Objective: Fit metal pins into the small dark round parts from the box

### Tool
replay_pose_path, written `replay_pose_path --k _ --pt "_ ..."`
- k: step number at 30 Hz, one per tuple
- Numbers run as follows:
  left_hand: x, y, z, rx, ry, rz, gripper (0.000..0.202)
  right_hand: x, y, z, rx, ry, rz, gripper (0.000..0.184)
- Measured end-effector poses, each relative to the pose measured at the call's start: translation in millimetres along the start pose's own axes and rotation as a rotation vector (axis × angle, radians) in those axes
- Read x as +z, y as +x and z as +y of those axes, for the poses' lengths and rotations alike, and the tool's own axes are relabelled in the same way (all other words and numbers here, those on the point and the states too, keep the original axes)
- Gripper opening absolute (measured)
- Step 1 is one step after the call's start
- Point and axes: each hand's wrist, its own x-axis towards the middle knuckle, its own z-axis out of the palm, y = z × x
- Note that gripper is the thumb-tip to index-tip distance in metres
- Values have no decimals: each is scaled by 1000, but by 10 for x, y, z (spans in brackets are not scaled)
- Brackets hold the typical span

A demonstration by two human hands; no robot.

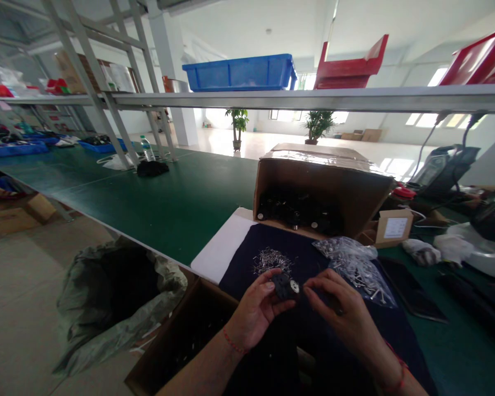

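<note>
While left hand [256, 309] holds small black part [279, 286] between thumb and fingers, right hand [347, 301] sits just beside it, thumb and fingertips drawn close together; cannot tell whether they pinch anything. Part held up over dark cloth [244, 265], near pile of metal pieces [271, 260]. Long axis roughly sideways, right end dipping slightly; pale round disc [294, 287] at that end, pointing toward right fingertips. Clear bag [348, 258] near right hand, open carton [330, 181] of black parts farther back.
</note>
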Motion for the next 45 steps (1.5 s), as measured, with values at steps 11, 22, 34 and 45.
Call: replay_pose_path --k 11,22,34,45 --pt "153 -140 -136 -134 114 -108 37 -226 -137 -400 -263 -274 -168 18" --pt "102 -178 -191 -102 230 -165 49 -147 -236 -343 -299 -323 -31 19" --pt "166 -323 -292 151 321 -38 46 160 -535 -422 -64 -54 205 6" --pt "328 -217 -192 -166 411 -98 44 -104 -782 -212 -510 -610 144 29"
